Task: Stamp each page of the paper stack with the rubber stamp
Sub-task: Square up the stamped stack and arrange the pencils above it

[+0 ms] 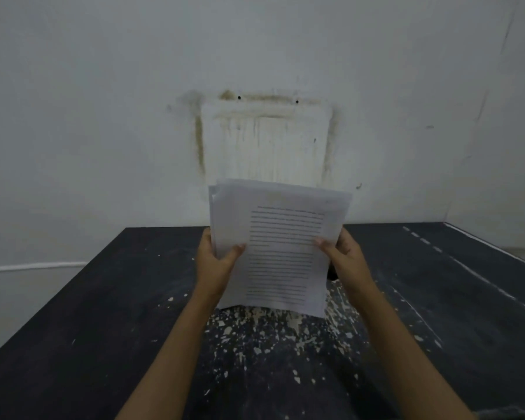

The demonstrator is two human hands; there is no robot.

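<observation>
A stack of white printed pages [281,247] stands upright above the dark table, its lower edge close to or touching the tabletop. My left hand [215,259] grips the stack's left side, thumb on the front page. My right hand [344,257] grips the right side the same way. The sheets are slightly fanned at the top left. A small dark object [332,272] peeks out behind my right hand; I cannot tell what it is. No rubber stamp is clearly visible.
The black table [103,328] is speckled with pale paint chips in the middle and has white streaks along its right side. A stained white wall [264,86] rises right behind the table's far edge.
</observation>
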